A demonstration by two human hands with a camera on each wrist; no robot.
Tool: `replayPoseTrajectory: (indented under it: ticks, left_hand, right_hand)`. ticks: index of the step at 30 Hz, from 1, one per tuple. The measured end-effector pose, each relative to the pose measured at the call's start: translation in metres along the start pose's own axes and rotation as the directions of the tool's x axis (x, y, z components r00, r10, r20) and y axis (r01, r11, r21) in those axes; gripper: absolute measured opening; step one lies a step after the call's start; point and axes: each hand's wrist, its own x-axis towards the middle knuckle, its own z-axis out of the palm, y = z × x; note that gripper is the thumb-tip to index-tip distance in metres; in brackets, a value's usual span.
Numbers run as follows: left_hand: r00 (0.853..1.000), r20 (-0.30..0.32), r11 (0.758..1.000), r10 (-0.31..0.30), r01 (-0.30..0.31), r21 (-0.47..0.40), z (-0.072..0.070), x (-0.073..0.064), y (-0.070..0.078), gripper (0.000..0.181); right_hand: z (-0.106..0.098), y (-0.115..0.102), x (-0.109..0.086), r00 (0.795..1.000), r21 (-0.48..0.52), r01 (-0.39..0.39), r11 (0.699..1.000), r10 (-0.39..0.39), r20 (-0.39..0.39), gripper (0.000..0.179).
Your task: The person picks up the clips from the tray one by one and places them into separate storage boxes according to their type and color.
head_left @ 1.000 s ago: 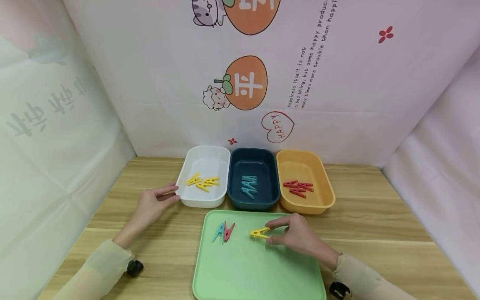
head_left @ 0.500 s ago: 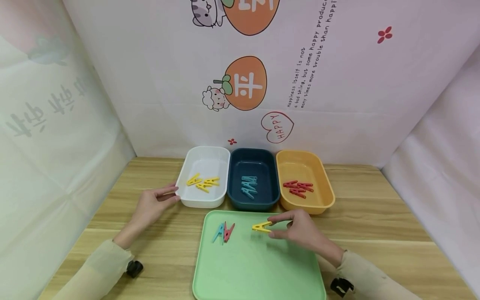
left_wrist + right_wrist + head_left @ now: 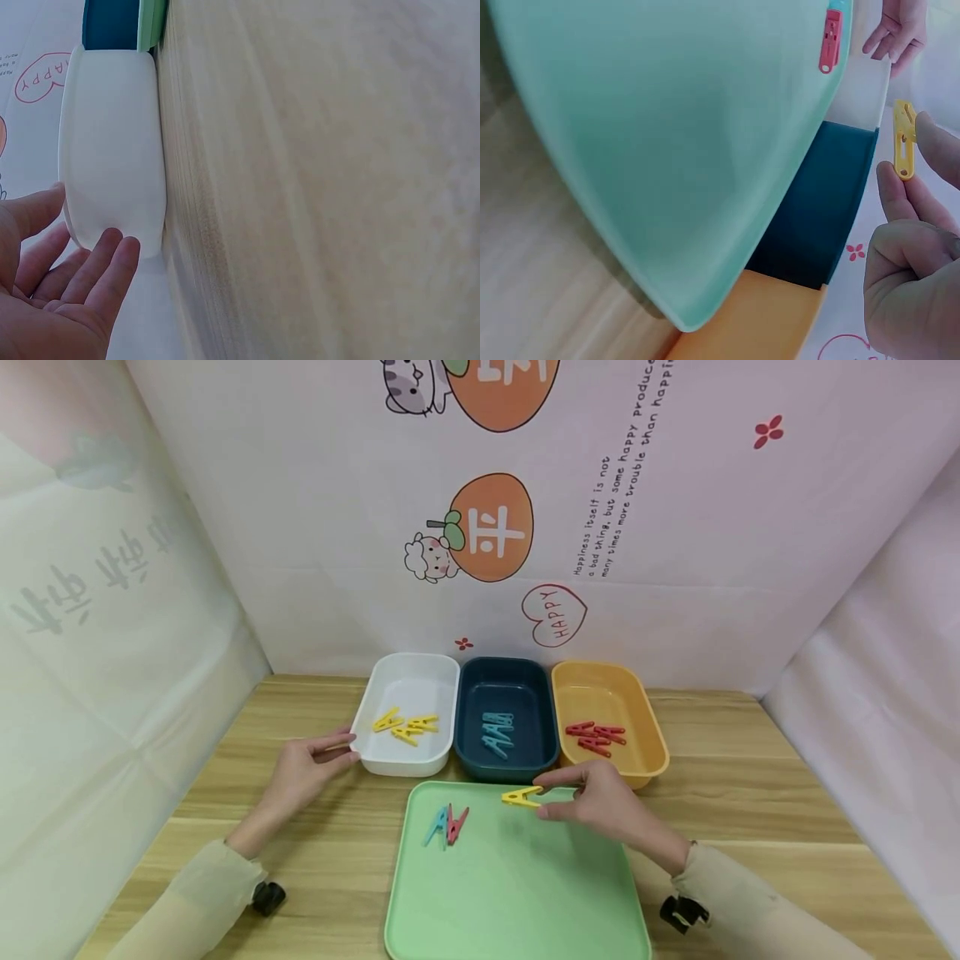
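My right hand (image 3: 603, 803) pinches a yellow clothespin (image 3: 520, 797) by its handle ends, between thumb and fingers. It hovers over the far part of the green tray (image 3: 517, 893); in the right wrist view the clothespin (image 3: 901, 114) is upright between the fingertips. On the tray's far left lie a blue clothespin (image 3: 436, 828) and a red clothespin (image 3: 455, 825), side by side. My left hand (image 3: 300, 774) touches the near left side of the white box (image 3: 416, 670) with fairly straight fingers. Several yellow clothespins (image 3: 407, 727) lie inside that box.
Right of the white box stand a dark blue box (image 3: 507, 681) holding several blue clothespins (image 3: 498, 733) and a yellow-orange box (image 3: 603, 681) holding several red clothespins (image 3: 595, 737). A printed cloth (image 3: 337, 527) hangs close behind them. The wooden table (image 3: 750, 810) extends on both sides.
My right hand has lifted the yellow clothespin off the tray's surface and moved it toward the boxes. The left hand stays at the white box.
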Motion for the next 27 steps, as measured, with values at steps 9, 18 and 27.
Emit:
replayPoseTrajectory:
  ticks: [9, 18, 27]
  left_hand:
    - [1.000, 0.002, 1.000, -0.010, 0.010, -0.012, 0.001, 0.000, -0.001, 0.041]
    - [1.000, 0.009, 1.000, -0.006, 0.006, -0.009, -0.001, 0.002, 0.000, 0.041]
    - [1.000, 0.014, 1.000, -0.017, 0.017, -0.019, 0.000, 0.001, 0.000, 0.042]
  right_hand:
    - [-0.001, -0.012, 0.013, 0.999, -0.021, 0.045, 0.999, -0.046, -0.022, 0.037]
    - [-0.001, -0.030, 0.033, 0.996, 0.002, 0.077, 0.997, -0.077, -0.045, 0.035]
    - [0.001, -0.050, 0.056, 0.998, 0.022, 0.061, 0.998, -0.061, -0.034, 0.034]
